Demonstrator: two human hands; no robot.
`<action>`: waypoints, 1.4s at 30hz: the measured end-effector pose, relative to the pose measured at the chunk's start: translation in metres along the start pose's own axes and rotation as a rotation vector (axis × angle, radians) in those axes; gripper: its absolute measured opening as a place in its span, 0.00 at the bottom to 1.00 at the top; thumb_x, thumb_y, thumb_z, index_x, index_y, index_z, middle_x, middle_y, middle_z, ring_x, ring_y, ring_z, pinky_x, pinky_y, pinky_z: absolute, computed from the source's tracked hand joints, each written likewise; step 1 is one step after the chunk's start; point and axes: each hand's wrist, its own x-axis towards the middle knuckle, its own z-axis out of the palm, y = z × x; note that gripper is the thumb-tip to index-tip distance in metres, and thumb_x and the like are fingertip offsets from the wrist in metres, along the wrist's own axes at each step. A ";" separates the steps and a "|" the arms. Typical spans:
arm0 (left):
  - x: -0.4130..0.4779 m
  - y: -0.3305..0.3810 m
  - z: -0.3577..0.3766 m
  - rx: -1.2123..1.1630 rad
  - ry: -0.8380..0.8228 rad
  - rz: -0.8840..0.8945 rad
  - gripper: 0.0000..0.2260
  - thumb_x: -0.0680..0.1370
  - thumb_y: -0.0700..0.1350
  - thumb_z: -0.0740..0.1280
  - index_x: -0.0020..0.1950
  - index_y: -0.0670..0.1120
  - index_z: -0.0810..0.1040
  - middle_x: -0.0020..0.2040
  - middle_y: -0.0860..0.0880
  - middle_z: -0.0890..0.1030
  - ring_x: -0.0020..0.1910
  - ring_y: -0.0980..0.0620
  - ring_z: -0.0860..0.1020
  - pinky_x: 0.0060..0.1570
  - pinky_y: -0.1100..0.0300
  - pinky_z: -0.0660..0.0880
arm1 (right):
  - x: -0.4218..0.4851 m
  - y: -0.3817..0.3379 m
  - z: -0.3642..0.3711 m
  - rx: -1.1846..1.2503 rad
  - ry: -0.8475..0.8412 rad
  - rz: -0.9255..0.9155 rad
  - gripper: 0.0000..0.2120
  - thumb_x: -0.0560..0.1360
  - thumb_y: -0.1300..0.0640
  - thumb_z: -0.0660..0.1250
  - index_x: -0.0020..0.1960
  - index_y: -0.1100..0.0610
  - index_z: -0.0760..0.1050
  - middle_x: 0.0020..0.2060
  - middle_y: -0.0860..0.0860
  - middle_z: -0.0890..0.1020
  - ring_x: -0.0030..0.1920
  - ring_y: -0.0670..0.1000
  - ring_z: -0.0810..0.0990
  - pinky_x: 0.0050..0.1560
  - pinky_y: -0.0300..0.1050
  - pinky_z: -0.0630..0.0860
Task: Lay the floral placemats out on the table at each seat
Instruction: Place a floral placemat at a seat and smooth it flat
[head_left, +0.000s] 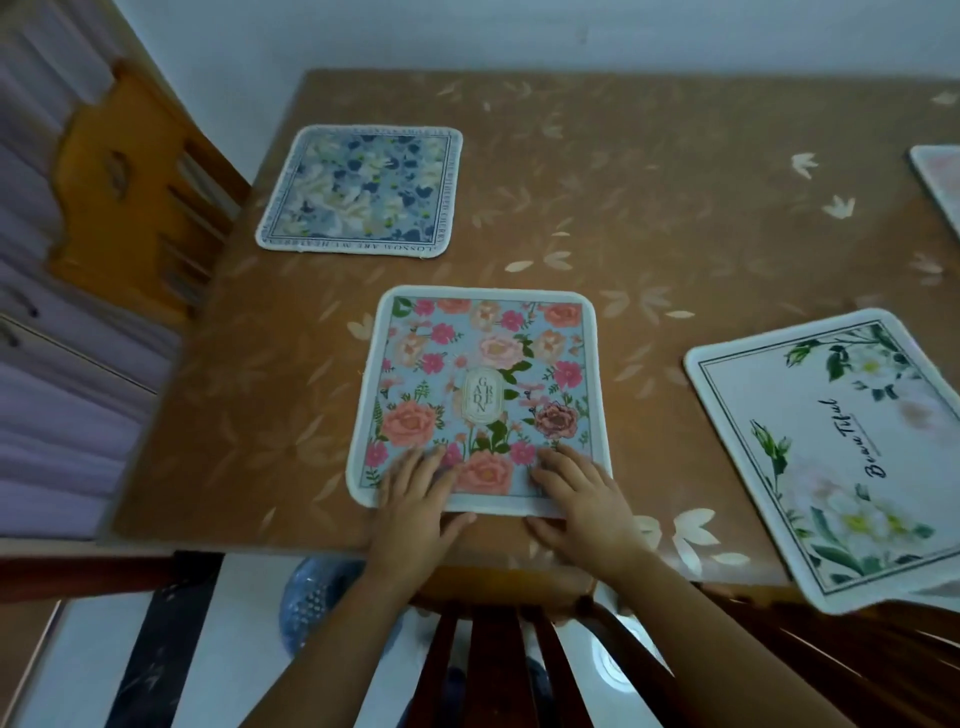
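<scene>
The pink rose placemat (480, 395) lay flat near the table's (675, 182) six o'clock edge, the left hand (415, 499) and right hand (582, 499) resting on its near corners with fingers spread, gripping nothing. A careless push could have skewed it (the tablecloth looked slick). At three o'clock the white placemat (841, 447) overhung the edge and might have slid off.

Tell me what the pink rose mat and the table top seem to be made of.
Pink rose mat: likely soft printed fabric or felt; matte, with a pale stitched-looking border. Table top: probably a glossy plastic cover with leaf print over brown; it shows a faint sheen.
</scene>
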 end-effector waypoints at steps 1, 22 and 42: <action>0.000 -0.001 0.001 0.005 0.011 0.002 0.24 0.72 0.54 0.68 0.64 0.44 0.73 0.69 0.42 0.69 0.70 0.40 0.60 0.66 0.39 0.55 | 0.002 0.002 0.000 0.003 0.023 -0.016 0.25 0.62 0.52 0.77 0.54 0.61 0.77 0.56 0.59 0.80 0.60 0.63 0.75 0.57 0.64 0.72; 0.001 0.001 -0.007 -0.429 0.263 -0.077 0.08 0.65 0.35 0.76 0.42 0.41 0.84 0.45 0.46 0.83 0.50 0.52 0.77 0.60 0.43 0.69 | -0.003 0.005 -0.005 0.266 0.160 -0.065 0.13 0.63 0.61 0.77 0.46 0.63 0.80 0.43 0.58 0.82 0.45 0.58 0.80 0.47 0.51 0.80; 0.012 0.056 0.003 -0.554 0.205 0.019 0.07 0.67 0.34 0.74 0.43 0.41 0.83 0.43 0.48 0.82 0.45 0.49 0.79 0.49 0.58 0.74 | -0.039 0.044 -0.038 0.223 0.205 0.033 0.09 0.61 0.70 0.75 0.39 0.64 0.80 0.36 0.59 0.81 0.40 0.58 0.82 0.35 0.51 0.82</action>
